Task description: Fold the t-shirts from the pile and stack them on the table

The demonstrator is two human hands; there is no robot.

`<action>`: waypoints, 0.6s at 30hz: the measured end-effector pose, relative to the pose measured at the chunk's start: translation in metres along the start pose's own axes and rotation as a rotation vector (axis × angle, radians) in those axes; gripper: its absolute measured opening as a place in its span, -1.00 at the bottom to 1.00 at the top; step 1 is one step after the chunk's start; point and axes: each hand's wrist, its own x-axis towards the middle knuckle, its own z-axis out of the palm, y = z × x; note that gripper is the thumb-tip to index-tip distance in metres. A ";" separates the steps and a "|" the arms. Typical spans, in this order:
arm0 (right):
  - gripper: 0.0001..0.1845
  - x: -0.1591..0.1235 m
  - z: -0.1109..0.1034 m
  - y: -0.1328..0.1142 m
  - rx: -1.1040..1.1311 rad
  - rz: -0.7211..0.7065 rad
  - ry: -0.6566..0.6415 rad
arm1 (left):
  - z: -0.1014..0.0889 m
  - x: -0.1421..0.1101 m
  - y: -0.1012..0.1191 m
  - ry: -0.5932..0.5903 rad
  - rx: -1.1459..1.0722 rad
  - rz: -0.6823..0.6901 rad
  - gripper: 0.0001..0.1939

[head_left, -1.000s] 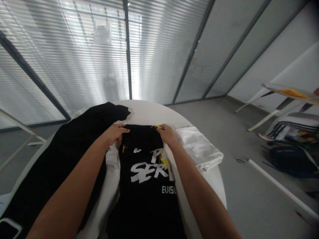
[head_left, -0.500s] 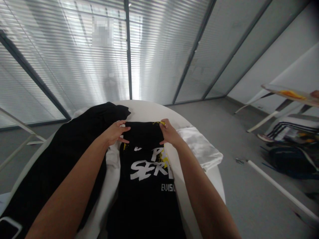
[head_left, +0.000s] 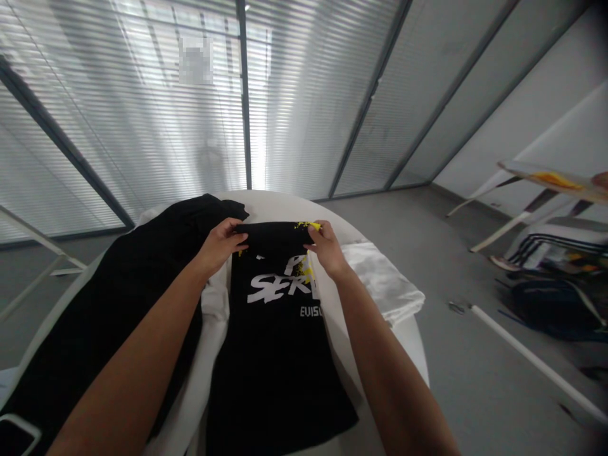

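A black T-shirt (head_left: 270, 354) with white lettering and yellow splashes lies on the round white table (head_left: 280, 208), its far part folded over. My left hand (head_left: 221, 246) and my right hand (head_left: 325, 248) each pinch the far folded edge, at opposite sides. A yellow strip (head_left: 308, 225) shows at that edge beside my right fingers. Beneath the shirt lies a white garment (head_left: 213, 335). A long black garment (head_left: 109, 297) spreads left of my left arm, and a folded white cloth (head_left: 380, 282) lies to the right of my right arm.
A white-edged dark rectangle (head_left: 19, 434) shows at the bottom left corner. Slatted blinds (head_left: 142, 107) cover the glass wall behind the table. On the grey floor at right are a white rod (head_left: 536, 361), a dark bag (head_left: 553, 310) and a low stand (head_left: 551, 180).
Both hands have moved toward the far side of the table, drawing the folded edge with them. The printed lettering has shifted up the picture, and more of the shirt's near end shows.
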 end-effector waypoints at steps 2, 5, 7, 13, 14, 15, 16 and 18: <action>-0.60 -0.001 -0.001 -0.001 0.082 0.003 -0.011 | 0.000 0.000 -0.003 0.027 0.014 0.050 -0.68; -0.63 -0.004 -0.002 -0.003 0.138 -0.013 -0.052 | 0.001 -0.001 -0.002 0.031 0.056 0.102 -0.70; -0.65 -0.005 -0.003 -0.004 0.150 -0.017 -0.067 | 0.000 -0.002 0.000 0.018 0.085 0.111 -0.71; -0.73 -0.006 -0.012 -0.002 0.182 0.013 -0.155 | -0.011 -0.005 0.013 -0.112 0.181 0.078 -0.75; -0.74 -0.005 -0.014 -0.002 0.185 0.017 -0.182 | -0.014 -0.006 0.016 -0.148 0.203 0.069 -0.77; -0.75 -0.005 -0.016 -0.001 0.190 0.023 -0.208 | -0.016 -0.007 0.019 -0.185 0.223 0.059 -0.77; -0.76 -0.005 -0.018 -0.001 0.195 0.032 -0.231 | -0.017 -0.008 0.022 -0.222 0.241 0.049 -0.78; -0.79 -0.004 -0.022 -0.002 0.204 0.057 -0.271 | -0.019 -0.011 0.028 -0.301 0.269 0.030 -0.79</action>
